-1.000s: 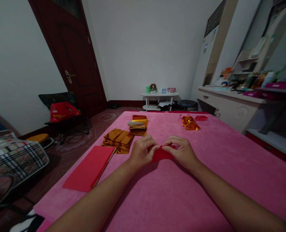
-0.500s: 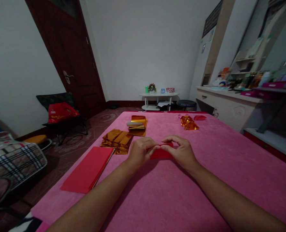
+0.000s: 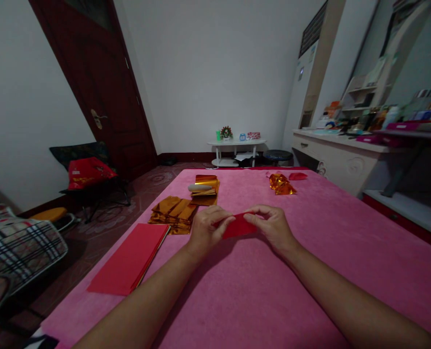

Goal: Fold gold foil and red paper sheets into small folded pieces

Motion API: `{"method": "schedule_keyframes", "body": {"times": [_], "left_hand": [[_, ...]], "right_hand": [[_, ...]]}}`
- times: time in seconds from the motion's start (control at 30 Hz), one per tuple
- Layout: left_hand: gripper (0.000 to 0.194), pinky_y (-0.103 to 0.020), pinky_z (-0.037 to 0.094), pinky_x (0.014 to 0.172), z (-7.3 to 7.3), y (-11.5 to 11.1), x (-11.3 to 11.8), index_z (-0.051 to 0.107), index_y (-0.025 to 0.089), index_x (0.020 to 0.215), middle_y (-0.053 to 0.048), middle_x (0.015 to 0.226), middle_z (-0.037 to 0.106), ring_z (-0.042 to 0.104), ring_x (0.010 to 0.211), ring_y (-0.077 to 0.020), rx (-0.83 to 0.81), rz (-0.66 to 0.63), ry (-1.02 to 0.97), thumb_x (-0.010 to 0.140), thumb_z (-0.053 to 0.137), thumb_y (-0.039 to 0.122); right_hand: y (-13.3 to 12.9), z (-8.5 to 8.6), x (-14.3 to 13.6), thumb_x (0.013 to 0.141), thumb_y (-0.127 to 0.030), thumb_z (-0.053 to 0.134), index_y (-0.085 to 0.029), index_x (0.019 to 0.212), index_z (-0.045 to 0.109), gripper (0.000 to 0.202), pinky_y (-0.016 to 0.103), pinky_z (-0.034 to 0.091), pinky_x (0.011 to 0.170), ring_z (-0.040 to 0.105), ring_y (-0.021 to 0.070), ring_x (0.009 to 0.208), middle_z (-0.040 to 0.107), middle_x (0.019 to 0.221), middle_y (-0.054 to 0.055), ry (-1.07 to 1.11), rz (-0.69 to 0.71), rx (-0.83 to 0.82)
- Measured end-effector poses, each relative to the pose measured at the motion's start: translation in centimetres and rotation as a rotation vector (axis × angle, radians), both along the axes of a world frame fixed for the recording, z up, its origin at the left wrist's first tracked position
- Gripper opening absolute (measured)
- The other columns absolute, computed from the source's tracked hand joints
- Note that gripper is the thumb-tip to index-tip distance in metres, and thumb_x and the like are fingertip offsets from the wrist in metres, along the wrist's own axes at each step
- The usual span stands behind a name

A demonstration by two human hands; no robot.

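Note:
Between my hands is a small piece of red paper (image 3: 239, 226), held over the pink cloth. My left hand (image 3: 208, 225) pinches its left end between thumb and fingers. At the upper right edge, my right hand (image 3: 272, 224) grips it the same way; the fingers behind the paper are hidden. A stack of red paper sheets (image 3: 130, 259) lies to the left of my left forearm. Just beyond it are folded gold foil papers (image 3: 174, 213). Farther back is another pile of gold foil (image 3: 205, 198) with a grey oblong object (image 3: 199, 187) on top.
Crumpled gold foil pieces (image 3: 281, 184) and a red folded piece (image 3: 297, 176) lie at the far right of the pink-covered table (image 3: 215, 305). A chair with a red bag (image 3: 89, 173) stands left, a white dresser (image 3: 346, 152) right, and a low white table (image 3: 237, 142) beyond.
My hands have drawn apart along the red paper's top edge, and more of the paper shows between them. The whole view has shifted slightly.

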State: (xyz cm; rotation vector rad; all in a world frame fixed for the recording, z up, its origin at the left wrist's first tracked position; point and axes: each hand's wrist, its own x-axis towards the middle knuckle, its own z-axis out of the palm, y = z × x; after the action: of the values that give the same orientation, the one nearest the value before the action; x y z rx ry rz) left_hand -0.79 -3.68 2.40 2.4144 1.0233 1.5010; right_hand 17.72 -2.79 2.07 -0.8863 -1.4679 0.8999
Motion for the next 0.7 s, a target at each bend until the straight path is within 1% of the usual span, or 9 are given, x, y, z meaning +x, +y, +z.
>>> {"method": "schedule_keyframes", "body": {"times": [0.1, 0.2, 0.27, 0.37, 0.43, 0.53, 0.63, 0.7], "left_hand": [[0.017, -0.025, 0.043, 0.062, 0.1, 0.0, 0.1, 0.07, 0.018, 0.076, -0.004, 0.068, 0.065, 0.057, 0.063, -0.0135, -0.043, 0.002, -0.026, 0.082, 0.057, 0.025], [0.017, -0.024, 0.042, 0.058, 0.2, 0.1, 0.1, 0.07, 0.017, 0.075, -0.004, 0.066, 0.065, 0.057, 0.06, -0.0129, -0.081, 0.01, -0.049, 0.082, 0.058, 0.026], [0.017, -0.024, 0.041, 0.057, 0.2, 0.1, 0.2, 0.07, 0.017, 0.074, -0.003, 0.065, 0.064, 0.056, 0.059, -0.0125, -0.079, 0.017, -0.055, 0.082, 0.058, 0.026], [0.017, -0.023, 0.04, 0.057, 0.1, 0.0, 0.3, 0.071, 0.017, 0.074, -0.003, 0.064, 0.064, 0.056, 0.059, -0.0122, -0.063, 0.023, -0.053, 0.081, 0.058, 0.025], [0.016, -0.023, 0.04, 0.057, 0.0, 0.0, 0.4, 0.071, 0.018, 0.073, -0.002, 0.063, 0.064, 0.055, 0.058, -0.0118, -0.074, 0.028, -0.068, 0.08, 0.059, 0.025], [0.015, -0.022, 0.04, 0.055, 0.2, 0.2, 0.5, 0.071, 0.017, 0.069, -0.002, 0.062, 0.066, 0.055, 0.056, -0.0111, -0.17, 0.054, -0.137, 0.077, 0.061, 0.025], [0.013, -0.021, 0.039, 0.053, 0.4, 0.4, 0.3, 0.071, 0.015, 0.068, -0.003, 0.064, 0.069, 0.056, 0.056, -0.0115, -0.302, 0.087, -0.214, 0.074, 0.063, 0.024], [0.013, -0.021, 0.039, 0.054, 0.5, 0.6, 0.2, 0.072, 0.014, 0.069, -0.003, 0.065, 0.069, 0.057, 0.057, -0.0121, -0.361, 0.08, -0.231, 0.074, 0.062, 0.022]], "right_hand": [[0.1, -0.1, 0.1, 0.066, -0.027, 0.07, -0.017, 0.063, 0.068, 0.01, 0.023, 0.041, 0.054, 0.053, 0.0122, 0.057, 0.062, 0.061, -0.001, -0.053, -0.033, 0.052], [0.2, -0.3, 0.1, 0.067, -0.026, 0.069, -0.017, 0.064, 0.068, 0.01, 0.023, 0.042, 0.056, 0.053, 0.0125, 0.058, 0.062, 0.061, -0.001, -0.058, -0.045, 0.068], [0.2, -0.4, -0.1, 0.067, -0.028, 0.069, -0.017, 0.065, 0.067, 0.011, 0.023, 0.042, 0.055, 0.053, 0.0123, 0.057, 0.062, 0.062, -0.001, -0.029, -0.032, 0.037], [0.1, -0.3, -0.2, 0.067, -0.031, 0.069, -0.017, 0.069, 0.067, 0.015, 0.023, 0.04, 0.052, 0.052, 0.0116, 0.055, 0.061, 0.062, -0.001, -0.008, 0.032, -0.041], [0.0, -0.2, -0.2, 0.067, -0.032, 0.069, -0.016, 0.067, 0.066, 0.016, 0.022, 0.039, 0.052, 0.051, 0.0116, 0.055, 0.06, 0.061, -0.001, -0.035, 0.031, -0.034], [0.2, 0.0, 0.3, 0.069, -0.033, 0.068, -0.015, 0.063, 0.066, 0.019, 0.022, 0.037, 0.052, 0.049, 0.0115, 0.055, 0.057, 0.059, -0.001, -0.033, -0.016, -0.016], [0.8, -0.3, 1.0, 0.072, -0.035, 0.065, -0.015, 0.066, 0.065, 0.022, 0.022, 0.035, 0.05, 0.048, 0.0111, 0.053, 0.056, 0.059, -0.001, 0.061, -0.009, -0.083], [1.2, -0.6, 1.4, 0.073, -0.036, 0.064, -0.015, 0.067, 0.065, 0.022, 0.022, 0.035, 0.049, 0.047, 0.011, 0.052, 0.056, 0.059, -0.001, 0.091, -0.004, -0.101]]}}
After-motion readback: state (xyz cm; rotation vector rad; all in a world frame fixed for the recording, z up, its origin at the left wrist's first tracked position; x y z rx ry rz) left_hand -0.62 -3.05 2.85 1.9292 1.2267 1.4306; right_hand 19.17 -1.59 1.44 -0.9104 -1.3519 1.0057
